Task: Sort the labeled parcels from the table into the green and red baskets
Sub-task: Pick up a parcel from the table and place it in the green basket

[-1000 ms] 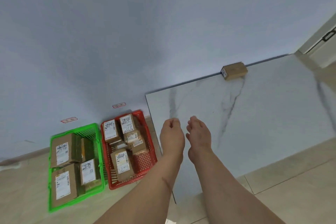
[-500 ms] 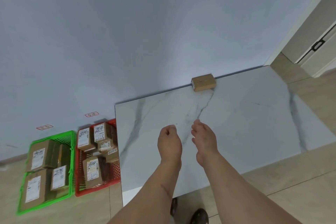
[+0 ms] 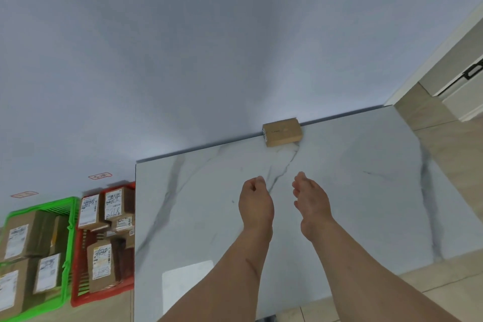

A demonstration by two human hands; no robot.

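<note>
Neither of your hands has hold of anything: your left hand (image 3: pixel 256 204) hangs over the white marble-patterned table (image 3: pixel 352 204) with its fingers loosely curled in toward the palm, and your right hand (image 3: pixel 312 201) hangs just beside it with the fingers relaxed and only slightly bent, pointing toward the wall. Both hands sit above the middle of the tabletop, near each other but apart. Well beyond your fingertips, at the far edge of the table and right against the pale grey wall (image 3: pixel 209 47), lies the one parcel on the table, a small brown cardboard box (image 3: pixel 282 132). It is a low rectangular block lying flat with its long side along the wall; its top is plain brown card with faint marks too small to read, and a narrow white label with dark print shows on its left end face. To your left, on the beige tiled floor (image 3: pixel 449 290) beside the table, stands a red plastic mesh basket (image 3: pixel 78 277) holding several brown cardboard parcels with white printed labels facing up, and the table edge hides its right side. Just left of it, touching or nearly so, stands a bright green plastic mesh basket (image 3: pixel 68 256) with more labeled brown parcels packed inside. Two small red-outlined tags are stuck low on the wall behind the baskets.
</note>
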